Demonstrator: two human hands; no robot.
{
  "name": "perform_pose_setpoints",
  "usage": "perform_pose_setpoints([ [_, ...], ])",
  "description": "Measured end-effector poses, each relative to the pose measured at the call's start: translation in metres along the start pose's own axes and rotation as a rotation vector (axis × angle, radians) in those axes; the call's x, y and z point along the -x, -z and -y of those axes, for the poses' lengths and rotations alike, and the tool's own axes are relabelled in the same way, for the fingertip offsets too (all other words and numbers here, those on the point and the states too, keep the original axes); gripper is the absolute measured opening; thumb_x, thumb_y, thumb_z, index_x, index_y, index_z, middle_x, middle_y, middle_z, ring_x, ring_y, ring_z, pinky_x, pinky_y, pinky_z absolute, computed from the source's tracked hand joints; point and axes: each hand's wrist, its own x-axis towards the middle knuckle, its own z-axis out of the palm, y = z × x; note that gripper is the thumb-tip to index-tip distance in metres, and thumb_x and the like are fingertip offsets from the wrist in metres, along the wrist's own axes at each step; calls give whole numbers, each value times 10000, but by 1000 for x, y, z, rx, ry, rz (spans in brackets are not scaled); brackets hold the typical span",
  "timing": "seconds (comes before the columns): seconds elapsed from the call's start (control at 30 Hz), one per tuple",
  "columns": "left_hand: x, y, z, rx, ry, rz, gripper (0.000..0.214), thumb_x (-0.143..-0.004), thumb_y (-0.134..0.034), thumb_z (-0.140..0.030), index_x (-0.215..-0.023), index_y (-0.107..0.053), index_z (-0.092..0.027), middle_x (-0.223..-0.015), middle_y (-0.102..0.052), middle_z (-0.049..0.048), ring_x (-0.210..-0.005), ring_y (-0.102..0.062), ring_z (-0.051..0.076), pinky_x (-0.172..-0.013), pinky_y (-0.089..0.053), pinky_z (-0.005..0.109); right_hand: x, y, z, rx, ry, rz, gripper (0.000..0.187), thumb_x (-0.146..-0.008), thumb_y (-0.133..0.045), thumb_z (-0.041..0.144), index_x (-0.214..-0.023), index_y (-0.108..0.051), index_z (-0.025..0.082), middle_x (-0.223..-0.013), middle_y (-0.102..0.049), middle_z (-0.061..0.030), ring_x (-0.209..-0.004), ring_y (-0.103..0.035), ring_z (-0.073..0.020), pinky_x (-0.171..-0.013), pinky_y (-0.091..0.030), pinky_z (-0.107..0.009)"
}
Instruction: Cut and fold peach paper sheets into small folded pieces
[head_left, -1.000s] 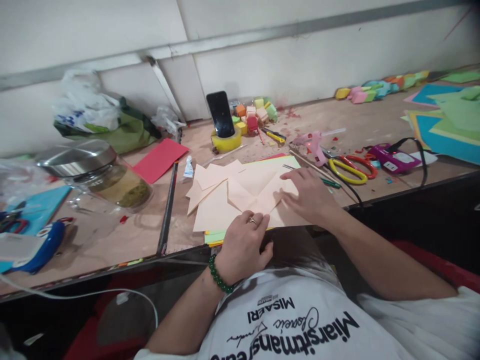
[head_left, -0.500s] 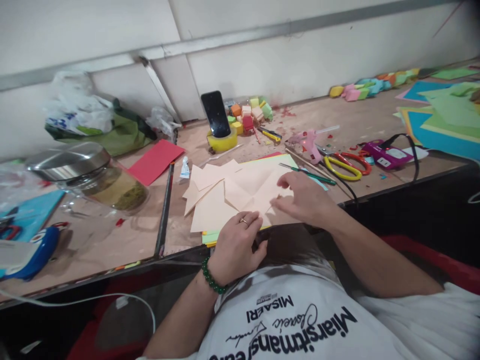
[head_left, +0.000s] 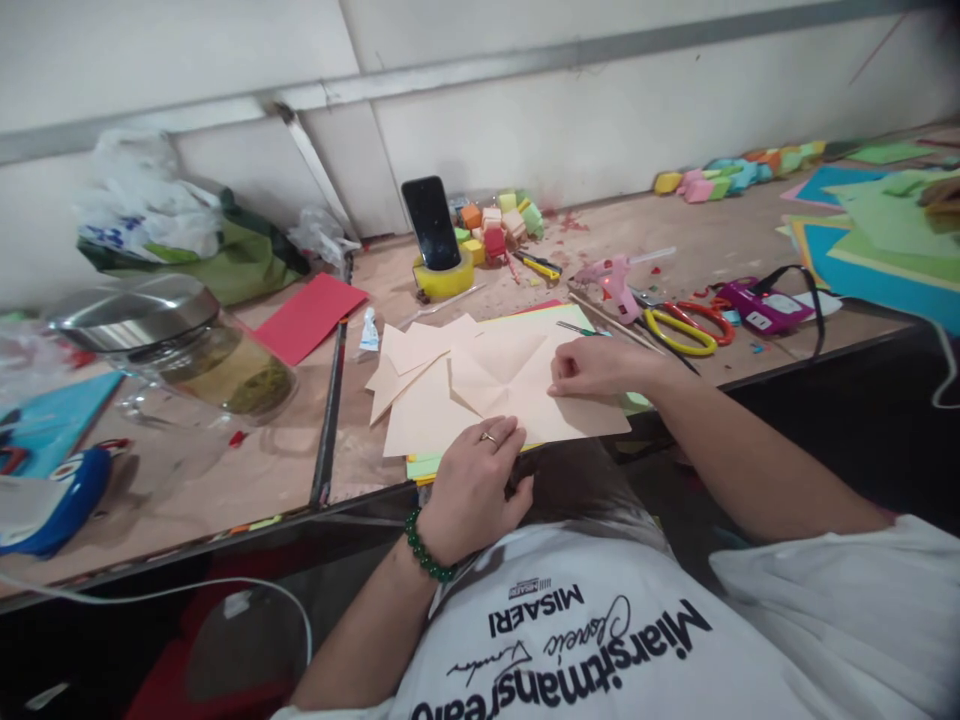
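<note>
A cream sheet of paper (head_left: 525, 405) with fold creases lies on a stack of cream and coloured paper at the table's front edge. My left hand (head_left: 480, 480), wearing a ring and a green bead bracelet, rests with outstretched fingers on the sheet's near edge, thumb apart. Over the sheet's right part is my right hand (head_left: 596, 366), its fingers curled in with the tips against the paper. Whether anything is pinched in them is hidden. Left of the sheet lie folded cream pieces (head_left: 409, 345). Green-handled tweezers (head_left: 577, 328) are partly hidden behind my right hand.
A phone (head_left: 431, 225) stands in a yellow tape roll (head_left: 444, 278). To the right lie a pink glue gun (head_left: 619, 285), scissors (head_left: 679, 335) and a purple device (head_left: 772, 305). A lidded glass jar (head_left: 225, 375) and red paper (head_left: 311, 315) are on the left.
The cream sheet's right part now lies opened out toward the right, past the stack's edge. My right hand has curled its fingers closed. My left hand has stayed nearly in place.
</note>
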Motion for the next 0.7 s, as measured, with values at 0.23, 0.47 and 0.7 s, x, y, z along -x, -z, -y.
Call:
perform_pose_setpoints([
  [0.23,4,1,-3,11,14,3,326,-789,-629,-214,-1100,-582,-129,-1269,-648,186,-1200,-596,311,-1006,-517,472,22,-2,-7,149,-15,-225,167,-832,-563,326,-875,-662,198,-829,-713,-64,-752,-644,-220,-617,-420,-307],
  [0.47,-5,-2,-7,-7,129,-30,327,-873,-601,-325,-1128,-511,-142,-1021,-701,130,-963,-670,271,-825,-567,409,19,-33,5,241,596,-535,399,-756,-543,48,-1112,-673,173,-1170,-695,-122,-1105,-618,-257,-951,-484,-393],
  [0.7,-34,9,-18,-218,247,122,213,-945,-527,-279,-1122,-569,-167,-915,-688,73,-826,-670,243,-679,-533,356,17,-43,0,345,692,-601,172,-909,-522,145,-854,-681,180,-892,-720,-103,-836,-626,-205,-753,-502,-335],
])
